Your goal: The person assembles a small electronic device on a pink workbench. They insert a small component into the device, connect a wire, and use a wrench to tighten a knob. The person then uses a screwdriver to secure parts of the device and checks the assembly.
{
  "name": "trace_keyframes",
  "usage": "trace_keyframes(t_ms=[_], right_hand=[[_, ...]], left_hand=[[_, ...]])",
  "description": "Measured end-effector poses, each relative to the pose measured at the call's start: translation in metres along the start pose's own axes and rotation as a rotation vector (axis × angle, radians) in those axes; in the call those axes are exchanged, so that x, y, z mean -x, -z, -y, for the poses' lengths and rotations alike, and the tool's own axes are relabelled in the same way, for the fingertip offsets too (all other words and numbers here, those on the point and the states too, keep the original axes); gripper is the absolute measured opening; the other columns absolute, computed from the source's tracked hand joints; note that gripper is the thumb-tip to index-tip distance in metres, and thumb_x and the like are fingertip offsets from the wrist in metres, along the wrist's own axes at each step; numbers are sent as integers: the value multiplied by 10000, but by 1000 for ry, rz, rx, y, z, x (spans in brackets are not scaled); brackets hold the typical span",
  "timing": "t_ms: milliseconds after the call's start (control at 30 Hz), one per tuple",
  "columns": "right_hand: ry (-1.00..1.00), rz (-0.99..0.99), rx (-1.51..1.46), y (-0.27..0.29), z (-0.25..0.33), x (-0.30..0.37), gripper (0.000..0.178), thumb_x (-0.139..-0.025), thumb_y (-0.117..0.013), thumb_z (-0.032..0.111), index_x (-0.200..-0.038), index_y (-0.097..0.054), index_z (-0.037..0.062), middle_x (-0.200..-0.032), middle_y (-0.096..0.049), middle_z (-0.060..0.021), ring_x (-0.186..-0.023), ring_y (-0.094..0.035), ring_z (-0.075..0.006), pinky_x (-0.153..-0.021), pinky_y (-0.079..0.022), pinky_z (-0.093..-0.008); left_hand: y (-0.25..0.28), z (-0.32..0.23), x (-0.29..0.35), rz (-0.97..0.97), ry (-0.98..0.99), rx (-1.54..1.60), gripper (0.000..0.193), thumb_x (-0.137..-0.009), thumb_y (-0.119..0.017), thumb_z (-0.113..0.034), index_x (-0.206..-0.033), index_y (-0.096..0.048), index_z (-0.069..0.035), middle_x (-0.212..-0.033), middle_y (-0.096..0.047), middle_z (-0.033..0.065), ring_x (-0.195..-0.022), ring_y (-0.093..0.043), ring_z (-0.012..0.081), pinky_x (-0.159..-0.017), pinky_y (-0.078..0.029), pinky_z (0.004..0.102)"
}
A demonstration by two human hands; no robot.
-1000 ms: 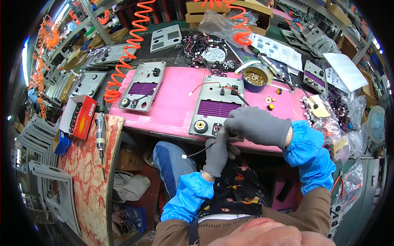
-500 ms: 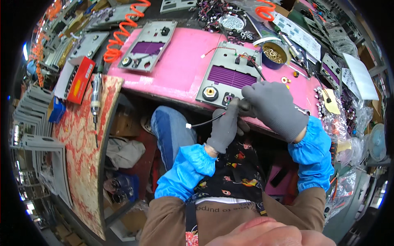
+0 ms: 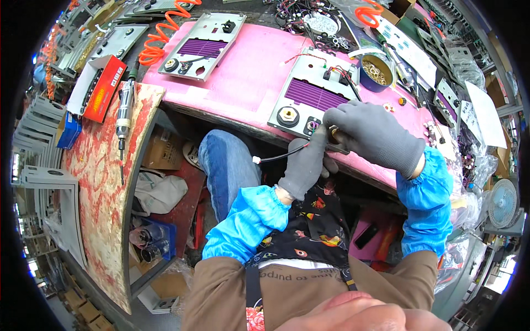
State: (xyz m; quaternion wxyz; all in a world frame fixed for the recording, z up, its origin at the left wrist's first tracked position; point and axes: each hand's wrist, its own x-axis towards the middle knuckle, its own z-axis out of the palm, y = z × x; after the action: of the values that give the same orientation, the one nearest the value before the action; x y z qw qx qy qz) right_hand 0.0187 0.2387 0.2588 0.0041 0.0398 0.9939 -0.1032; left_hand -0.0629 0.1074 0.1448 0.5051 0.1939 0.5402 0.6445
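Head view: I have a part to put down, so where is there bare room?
One patch: the pink mat, between the left grey panel and right grey panel. Another: the worn red board, below the silver screwdriver in the picture. Crowded: around the left hand and right hand, and around the round tub.

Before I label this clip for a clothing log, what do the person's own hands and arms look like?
The left hand and right hand wear close-fitting grey fabric gloves. Loose, puffy, shiny bright-blue oversleeves cover the forearms, gathered near the wrists, leaving a narrow bare strip above each glove. Higher up are plain brown fabric sleeves.
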Motion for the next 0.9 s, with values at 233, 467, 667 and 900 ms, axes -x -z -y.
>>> trace_keyframes(t_ms=[233, 467, 667, 900], right_hand=[[-265, 227, 110, 1, 5, -9, 214, -891, -627, 245, -1015, -570, 80, -855, -643, -147, -825, -656, -333, -672, -502, -456], [-13, -196, -204, -10, 0, 15, 293, -867, -674, 205, -1137, -616, 109, -923, -666, -125, -883, -644, -342, -716, -515, -450], [-365, -82, 20, -20, 17, 2, 277, -888, -660, 206, -1136, -614, 93, -851, -660, -159, -843, -655, -323, -669, -506, -435], [-363, -611, -412, -41, 32, 39, 385, -914, -563, 32, -1298, -570, 45, -847, -664, -135, -813, -665, -261, -704, -518, -381]], left_hand=[[-1, -1, 2, 24, -66, 62, 529, -1035, -413, -456, -1007, -668, 7, -826, -735, 84, -478, -602, 118, -405, -470, 229], [0, -2, 1, 13, -18, 21, 520, -1028, -437, -448, -998, -667, 18, -805, -726, 86, -463, -600, 125, -402, -472, 231], [2, 7, -1, -23, -34, 75, 488, -1018, -467, -435, -984, -667, 9, -770, -706, 85, -474, -609, 137, -387, -466, 243], [-3, -4, 1, -34, 56, 91, 473, -996, -515, -441, -973, -662, 8, -785, -687, 67, -491, -616, 134, -384, -455, 242]])
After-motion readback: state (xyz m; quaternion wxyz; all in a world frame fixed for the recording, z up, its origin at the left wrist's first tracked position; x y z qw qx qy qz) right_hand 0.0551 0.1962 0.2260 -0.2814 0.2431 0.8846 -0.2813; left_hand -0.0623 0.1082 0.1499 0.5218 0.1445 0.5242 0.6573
